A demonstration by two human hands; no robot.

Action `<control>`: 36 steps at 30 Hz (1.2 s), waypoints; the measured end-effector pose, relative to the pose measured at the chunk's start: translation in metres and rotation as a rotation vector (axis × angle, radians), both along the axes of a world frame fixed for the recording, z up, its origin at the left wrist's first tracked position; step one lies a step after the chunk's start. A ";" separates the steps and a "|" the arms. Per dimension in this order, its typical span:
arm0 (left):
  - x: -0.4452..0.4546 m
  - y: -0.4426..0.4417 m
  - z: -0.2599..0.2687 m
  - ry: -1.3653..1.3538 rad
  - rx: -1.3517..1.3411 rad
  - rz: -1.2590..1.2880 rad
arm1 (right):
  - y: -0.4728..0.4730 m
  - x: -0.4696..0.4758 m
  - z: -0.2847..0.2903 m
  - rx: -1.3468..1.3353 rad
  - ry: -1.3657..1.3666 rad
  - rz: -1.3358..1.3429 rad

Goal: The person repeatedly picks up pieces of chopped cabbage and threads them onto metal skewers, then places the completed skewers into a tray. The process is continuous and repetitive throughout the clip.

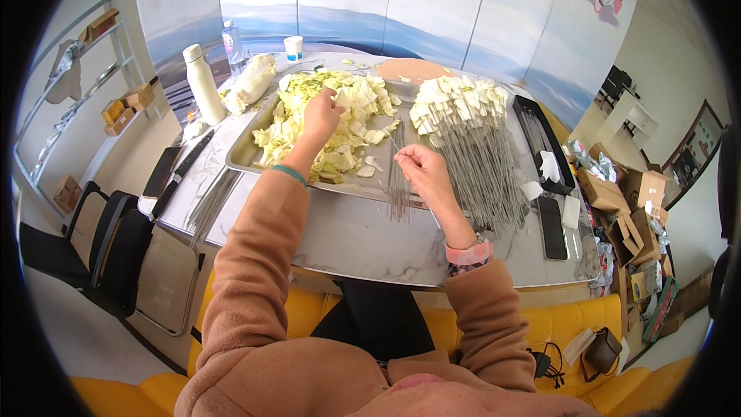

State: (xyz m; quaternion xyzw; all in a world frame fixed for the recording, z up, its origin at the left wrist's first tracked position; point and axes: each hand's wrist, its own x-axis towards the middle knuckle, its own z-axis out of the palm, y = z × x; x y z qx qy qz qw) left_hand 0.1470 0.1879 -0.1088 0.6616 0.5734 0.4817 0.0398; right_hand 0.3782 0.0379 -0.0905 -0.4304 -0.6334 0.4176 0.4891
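Observation:
My left hand (323, 117) is over a heap of torn Chinese cabbage leaves (353, 98) in a shallow metal tray (246, 147). Its fingertips reach the leaves, but whether they pinch a piece is hidden. My right hand (425, 169) grips a thin metal skewer (395, 142), tilted up and left, with a bit of leaf near its tip. Under and beside this hand, a small bundle of bare skewers (397, 194) lies across the tray's front rim. To the right is a large stack of metal skewers (483, 168), their far ends threaded with cabbage pieces (454, 98).
A whole Chinese cabbage (252, 84), white bottle (204, 86), plastic water bottle (233, 46) and paper cup (293, 48) stand or lie behind left. A knife (184, 168) and more skewers (214, 202) lie left. At right are a black box (562, 179) and phone (552, 227).

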 end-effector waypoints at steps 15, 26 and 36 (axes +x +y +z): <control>-0.021 -0.039 0.007 -1.112 -0.279 -0.527 | -0.008 -0.004 0.007 -0.024 0.086 0.126; -0.035 -0.038 0.011 -1.444 -0.335 -0.570 | -0.015 -0.001 0.010 -0.077 -0.001 0.239; -0.033 -0.040 0.012 -1.500 -0.318 -0.579 | -0.015 -0.004 0.008 -0.060 -0.026 0.249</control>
